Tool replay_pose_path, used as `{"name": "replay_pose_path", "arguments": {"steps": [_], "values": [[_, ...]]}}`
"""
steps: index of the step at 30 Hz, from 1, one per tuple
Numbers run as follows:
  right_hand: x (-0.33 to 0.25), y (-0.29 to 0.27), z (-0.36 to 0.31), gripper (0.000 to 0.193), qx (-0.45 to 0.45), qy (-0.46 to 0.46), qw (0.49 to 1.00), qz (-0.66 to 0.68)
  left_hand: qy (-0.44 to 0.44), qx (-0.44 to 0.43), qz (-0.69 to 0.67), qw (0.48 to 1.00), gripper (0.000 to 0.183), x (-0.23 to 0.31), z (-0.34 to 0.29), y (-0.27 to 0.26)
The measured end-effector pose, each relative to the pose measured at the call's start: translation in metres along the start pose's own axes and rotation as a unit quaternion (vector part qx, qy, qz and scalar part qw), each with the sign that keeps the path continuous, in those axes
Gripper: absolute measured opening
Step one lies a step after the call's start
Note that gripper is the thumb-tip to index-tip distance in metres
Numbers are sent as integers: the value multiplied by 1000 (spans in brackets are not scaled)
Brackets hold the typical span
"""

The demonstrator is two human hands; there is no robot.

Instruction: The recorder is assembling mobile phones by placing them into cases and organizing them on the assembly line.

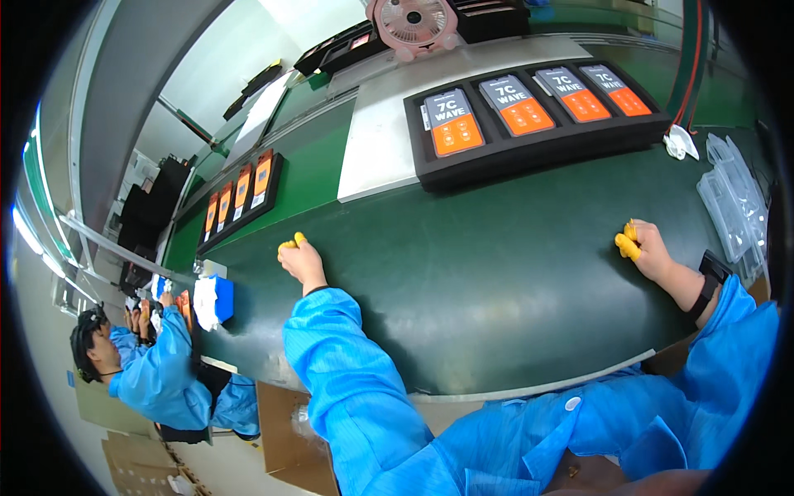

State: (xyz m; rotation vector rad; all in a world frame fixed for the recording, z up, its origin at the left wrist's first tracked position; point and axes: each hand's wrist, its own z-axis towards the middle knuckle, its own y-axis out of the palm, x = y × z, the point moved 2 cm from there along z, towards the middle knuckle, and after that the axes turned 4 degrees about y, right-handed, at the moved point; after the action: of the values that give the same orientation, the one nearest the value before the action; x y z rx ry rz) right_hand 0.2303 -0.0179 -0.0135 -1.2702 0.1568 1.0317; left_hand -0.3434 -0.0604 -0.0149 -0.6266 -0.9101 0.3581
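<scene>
Plastic cases (731, 208), right of right hand (653, 250), apart

And up at the top, here's a pink plastic fan (413, 18) with a round grille, facing this way! Swing far left: bright white strip lights (30, 236) glow along the rim, beside a broad grey column (124, 107) that bows in the lens. Lower down, a seated co-worker in a bright blue jacket (169, 384), just past a small blue box (223, 299) with white material at its side. Bottom left, an open brown cardboard carton (277, 417). And upper right, a crumpled white wad (681, 143)!
</scene>
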Motion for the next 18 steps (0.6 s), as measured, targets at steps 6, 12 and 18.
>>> {"name": "replay_pose_path", "arguments": {"steps": [6, 12, 18], "values": [[-6, 0, 0, 31, -17, 7, 1000, -7, 127, -32, 91, 987, 55, -7, 40, 41], [-1, 1, 5, 34, -33, -1, 999, -27, 185, -100, 223, 952, 78, -14, 82, 72], [13, 5, -3, 37, -40, -6, 998, -40, 233, -48, 234, 943, 76, -15, 132, 96]]}}
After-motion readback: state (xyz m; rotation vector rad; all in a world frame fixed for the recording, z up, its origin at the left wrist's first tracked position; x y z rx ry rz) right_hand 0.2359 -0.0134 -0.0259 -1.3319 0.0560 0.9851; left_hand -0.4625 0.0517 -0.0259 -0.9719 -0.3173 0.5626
